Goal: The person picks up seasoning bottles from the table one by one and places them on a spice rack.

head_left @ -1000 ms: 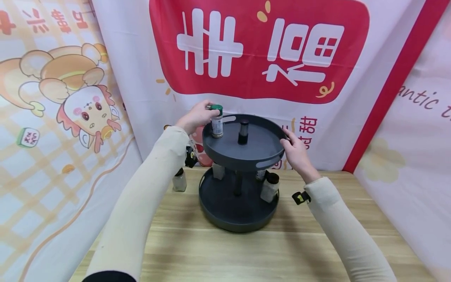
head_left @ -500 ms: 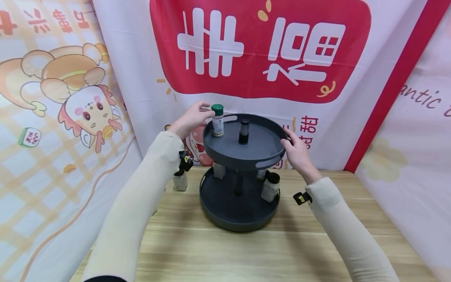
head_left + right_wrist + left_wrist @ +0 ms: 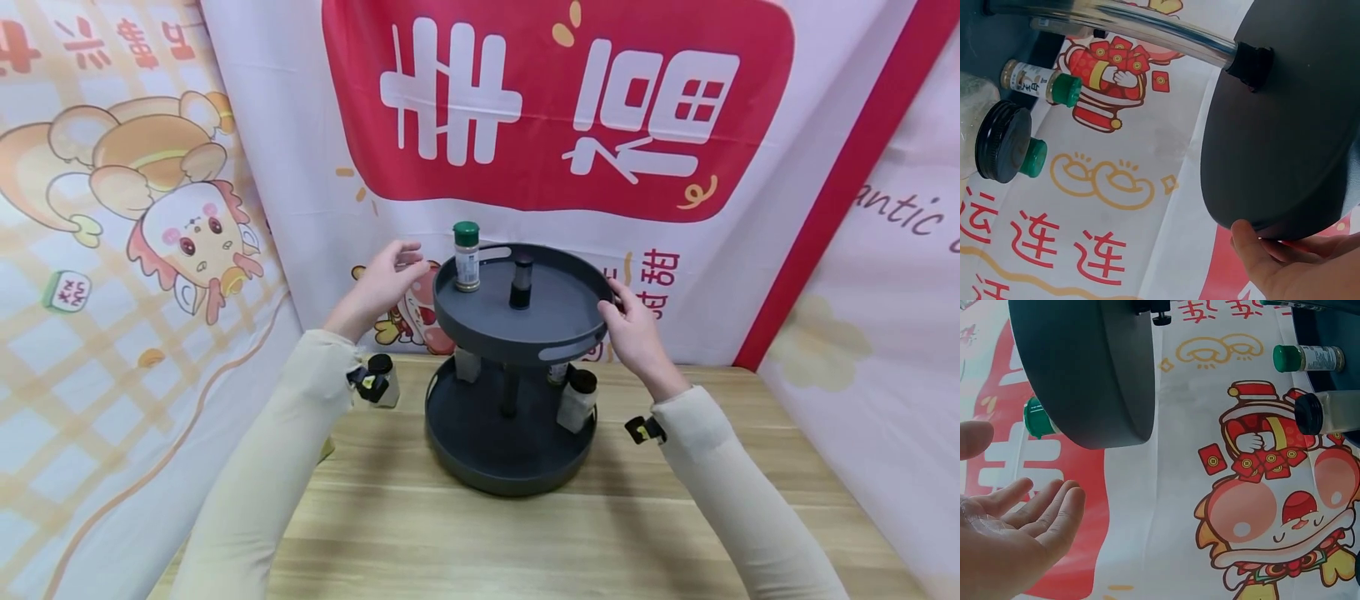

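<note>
A dark grey two-tier rack stands on the table, its round upper tray above a round lower tray. Near the upper tray's left rim, a spice shaker with a green cap stands upright. To the left of that rim is my left hand, fingers apart and holding nothing; the left wrist view shows its palm and fingers clear of the tray. My right hand grips the upper tray's right rim. In the right wrist view, the thumb presses against the tray's underside edge.
On the lower tray are a black-lidded jar, a paler jar partly hidden by the upper tray, and green-capped shakers, one plain in the right wrist view. Another black-lidded jar stands on the table at left. Printed cloth hangs behind.
My left hand has let go of the green-capped shaker and drawn away to the left. The shaker stays on the upper tray. My right hand keeps its hold on the rim.
</note>
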{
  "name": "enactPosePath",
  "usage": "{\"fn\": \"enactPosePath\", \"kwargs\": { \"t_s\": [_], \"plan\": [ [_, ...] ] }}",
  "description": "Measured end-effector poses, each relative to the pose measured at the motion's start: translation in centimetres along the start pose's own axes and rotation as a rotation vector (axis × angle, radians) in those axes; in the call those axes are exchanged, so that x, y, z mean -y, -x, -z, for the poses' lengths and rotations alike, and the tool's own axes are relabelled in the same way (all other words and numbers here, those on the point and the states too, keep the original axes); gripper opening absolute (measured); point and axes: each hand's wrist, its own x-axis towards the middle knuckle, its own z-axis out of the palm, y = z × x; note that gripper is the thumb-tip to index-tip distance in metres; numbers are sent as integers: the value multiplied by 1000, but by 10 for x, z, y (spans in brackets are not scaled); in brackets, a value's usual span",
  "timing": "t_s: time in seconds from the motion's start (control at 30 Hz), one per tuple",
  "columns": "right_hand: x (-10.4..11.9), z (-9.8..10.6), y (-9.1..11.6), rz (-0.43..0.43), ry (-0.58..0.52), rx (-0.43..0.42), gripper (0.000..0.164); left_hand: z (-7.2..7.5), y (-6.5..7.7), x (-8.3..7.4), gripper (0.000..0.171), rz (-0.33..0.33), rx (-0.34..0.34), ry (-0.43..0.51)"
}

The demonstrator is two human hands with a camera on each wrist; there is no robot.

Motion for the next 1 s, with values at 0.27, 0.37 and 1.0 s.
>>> {"fn": "enactPosePath", "kwargs": {
  "t_s": [0.27, 0.37, 1.0],
  "plan": [
    [5, -2, 6, -17, -14, 0, 58, 2, 29, 24, 53, -14, 0, 55],
    [7, -3, 8, -12, -4, -14, 59, 1, 39, 36, 52, -27, -7, 41],
    [13, -9, 15, 7, 106, -75, 60, -16, 112, 122, 50, -19, -54, -48]
  ]
}}
